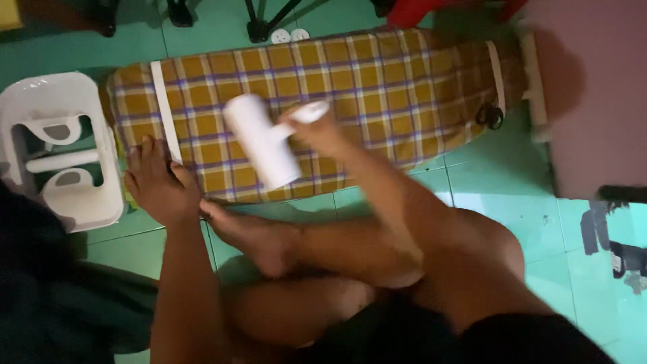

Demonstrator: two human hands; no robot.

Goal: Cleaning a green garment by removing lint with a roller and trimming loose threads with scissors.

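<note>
At frame centre the right hand closes around the handle of a white lint roller, keeping its drum on the yellow plaid ironing board. At left, the left hand lies open and flat on the board's edge, apparently steadying it, beside a white plastic stool.

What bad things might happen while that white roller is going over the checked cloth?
The right hand holds the white cylindrical lint roller only by its thin white handle, and the roller looks blurred, so it may slip or wobble off line. The left hand presses just the near corner of the yellow and purple checked padded board, so the rest of the cover may bunch. The person's bare foot lies close by and might get bumped.
</note>
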